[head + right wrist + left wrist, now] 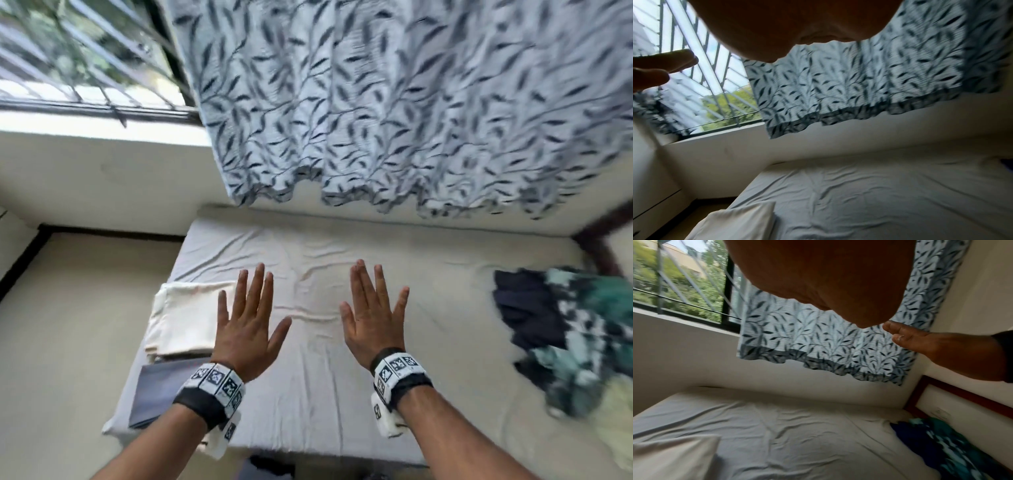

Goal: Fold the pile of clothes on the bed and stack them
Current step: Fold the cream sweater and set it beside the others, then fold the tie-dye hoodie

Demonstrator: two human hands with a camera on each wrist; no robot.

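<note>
Both hands hover flat above the white bed sheet (pixel 325 394), palms down, fingers straight and spread, holding nothing. My left hand (pixel 248 322) is just right of a folded cream garment (pixel 185 318) that lies on top of a folded grey piece (pixel 154 394) at the bed's left edge. My right hand (pixel 371 315) is over the middle of the bed. A loose pile of clothes (pixel 568 335), dark navy and teal-and-white patterned, lies at the right side. The pile (pixel 941 446) and the cream garment (pixel 670 459) also show in the left wrist view.
A leaf-patterned curtain (pixel 411 102) hangs over the wall behind the bed, beside a barred window (pixel 75 58). A dark wooden headboard (pixel 603 236) stands at the right. Pale floor (pixel 68 325) lies left of the bed. The sheet between the hands is wrinkled.
</note>
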